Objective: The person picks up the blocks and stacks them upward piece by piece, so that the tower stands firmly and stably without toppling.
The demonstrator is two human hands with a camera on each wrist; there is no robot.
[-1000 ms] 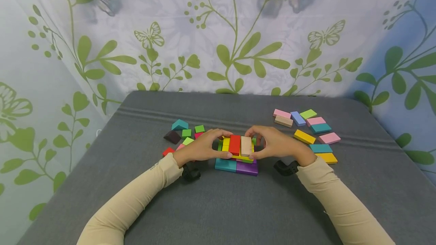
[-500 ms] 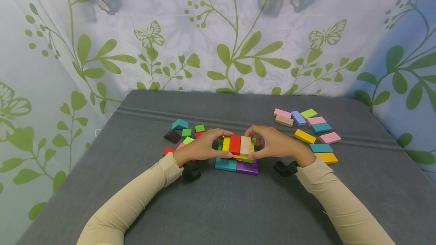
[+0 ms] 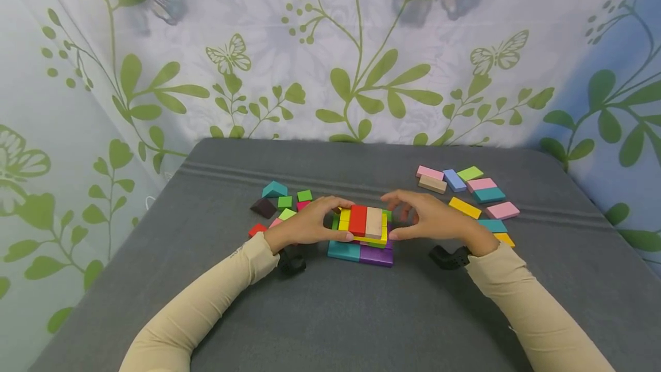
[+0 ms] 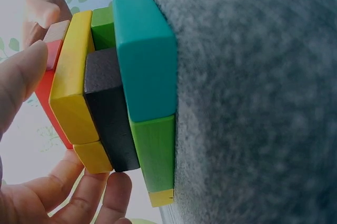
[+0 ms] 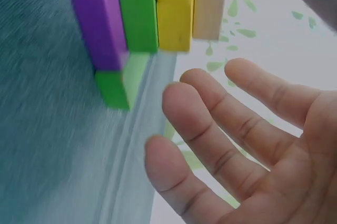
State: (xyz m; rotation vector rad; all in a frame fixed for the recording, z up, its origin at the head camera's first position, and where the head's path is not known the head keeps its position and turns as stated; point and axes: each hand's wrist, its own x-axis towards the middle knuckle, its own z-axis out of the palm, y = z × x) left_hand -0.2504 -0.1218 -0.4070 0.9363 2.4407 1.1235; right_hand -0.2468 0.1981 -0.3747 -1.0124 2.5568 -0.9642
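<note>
A layered stack of wooden blocks stands mid-table. Its bottom layer shows a teal block (image 3: 343, 251) and a purple block (image 3: 376, 255) in front, and a dark block (image 4: 109, 108) appears above them in the left wrist view. Yellow blocks (image 4: 73, 87) form a higher layer. On top lie a red block (image 3: 357, 221) and a natural-wood block (image 3: 374, 223), side by side. My left hand (image 3: 310, 223) pinches the red block between thumb at the near end and fingers at the far end. Just off the stack's right side, my right hand (image 3: 434, 218) holds nothing, fingers apart.
Loose blocks lie left of the stack, among them a teal triangular block (image 3: 275, 189) and a dark one (image 3: 263, 208). More rectangular blocks, such as a yellow one (image 3: 465, 208) and a pink one (image 3: 502, 210), lie scattered behind the right hand. A patterned curtain (image 3: 289, 62) hangs behind the table.
My right hand has let go of the natural-wood block and drawn back to the right. That block now sits against the red one; the left hand stays in place.
</note>
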